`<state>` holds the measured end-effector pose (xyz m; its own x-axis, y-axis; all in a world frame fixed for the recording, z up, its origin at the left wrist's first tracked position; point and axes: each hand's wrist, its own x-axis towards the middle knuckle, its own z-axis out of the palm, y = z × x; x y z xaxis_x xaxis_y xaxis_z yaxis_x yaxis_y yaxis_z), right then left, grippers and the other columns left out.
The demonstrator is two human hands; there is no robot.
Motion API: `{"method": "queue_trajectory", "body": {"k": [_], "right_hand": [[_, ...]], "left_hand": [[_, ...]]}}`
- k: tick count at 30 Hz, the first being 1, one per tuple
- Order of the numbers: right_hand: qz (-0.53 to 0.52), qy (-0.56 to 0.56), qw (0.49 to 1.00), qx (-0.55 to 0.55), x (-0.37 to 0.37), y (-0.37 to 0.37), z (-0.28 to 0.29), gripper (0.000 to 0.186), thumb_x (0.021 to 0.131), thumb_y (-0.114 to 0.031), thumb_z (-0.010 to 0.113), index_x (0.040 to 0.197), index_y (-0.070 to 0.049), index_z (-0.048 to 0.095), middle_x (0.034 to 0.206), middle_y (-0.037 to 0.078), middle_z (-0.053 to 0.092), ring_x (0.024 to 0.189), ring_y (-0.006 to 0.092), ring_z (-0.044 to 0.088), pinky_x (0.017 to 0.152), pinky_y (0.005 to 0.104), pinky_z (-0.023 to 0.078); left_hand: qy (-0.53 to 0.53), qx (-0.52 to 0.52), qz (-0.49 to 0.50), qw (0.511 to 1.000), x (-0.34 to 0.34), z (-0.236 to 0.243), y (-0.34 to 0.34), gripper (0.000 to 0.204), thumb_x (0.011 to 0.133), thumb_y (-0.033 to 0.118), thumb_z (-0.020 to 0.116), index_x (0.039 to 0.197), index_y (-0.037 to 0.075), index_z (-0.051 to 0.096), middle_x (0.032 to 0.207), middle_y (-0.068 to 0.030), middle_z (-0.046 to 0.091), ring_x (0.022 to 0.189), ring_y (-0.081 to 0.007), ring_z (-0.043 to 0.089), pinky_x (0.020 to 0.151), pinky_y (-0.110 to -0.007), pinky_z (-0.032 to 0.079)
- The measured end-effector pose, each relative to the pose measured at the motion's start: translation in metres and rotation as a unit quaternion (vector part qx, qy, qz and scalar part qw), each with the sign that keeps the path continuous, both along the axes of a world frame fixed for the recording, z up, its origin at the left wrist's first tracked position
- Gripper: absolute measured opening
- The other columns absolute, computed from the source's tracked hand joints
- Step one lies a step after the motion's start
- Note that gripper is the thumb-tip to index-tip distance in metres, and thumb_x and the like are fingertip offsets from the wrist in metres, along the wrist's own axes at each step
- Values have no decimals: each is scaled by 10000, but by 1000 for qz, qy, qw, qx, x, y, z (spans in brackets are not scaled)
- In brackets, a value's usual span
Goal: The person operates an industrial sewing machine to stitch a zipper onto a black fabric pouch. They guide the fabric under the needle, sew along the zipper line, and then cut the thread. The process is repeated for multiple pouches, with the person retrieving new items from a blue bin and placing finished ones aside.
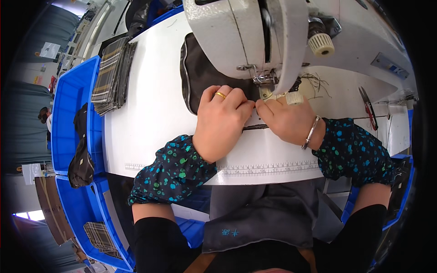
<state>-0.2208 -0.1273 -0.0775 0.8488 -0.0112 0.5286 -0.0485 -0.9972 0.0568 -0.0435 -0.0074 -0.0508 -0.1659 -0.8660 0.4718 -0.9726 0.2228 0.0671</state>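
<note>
A dark brown fabric piece lies flat on the white table, its left side edged by a metal zipper. It runs rightward beneath the presser foot of a white sewing machine. My left hand rests on the near part of the fabric, fingers curled, thumb and fingertips pinching its edge. Just right of it, my right hand pinches the same edge, close to the needle area. The fingertips of both hands nearly meet. A dark strip of the fabric shows below them. The needle tip is hard to make out.
A stack of plaid cloth pieces sits at the table's left edge. Beyond it stand blue bins, one with dark fabric hanging over its side. Black-bladed scissors and loose thread ends lie right. A printed ruler lines the front edge.
</note>
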Motion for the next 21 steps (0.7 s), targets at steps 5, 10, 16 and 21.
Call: {"method": "queue_trajectory", "body": {"k": [5,10,16,21], "right_hand": [[-51,36,998,24,-5,-1,-1,258,794,-117,692,1046,-66,717,690,35,652,556,224,660,487,373,482],[-53,-45,991,113,-3,-5,4,226,830,-171,722,1052,-131,729,639,33,640,540,247,656,482,393,481],[-47,-9,997,61,-6,0,2,151,817,-160,722,956,-105,700,649,32,637,561,224,665,476,372,483],[-8,-19,1000,-2,-2,4,6,110,774,-116,704,840,-65,633,654,35,609,556,191,653,471,343,478]], "left_hand": [[12,20,4,1000,-2,2,1,182,775,73,710,944,52,772,910,-26,613,897,-223,611,734,-341,550],[-3,16,0,1000,-1,2,1,198,764,69,719,954,45,771,916,-28,615,894,-214,613,670,-325,557],[2,15,-1,1000,0,1,1,180,777,65,725,950,52,773,903,-24,616,880,-210,616,645,-327,555],[13,17,2,1000,-1,1,0,175,781,63,729,949,66,778,886,-15,615,864,-206,619,626,-329,554]]}}
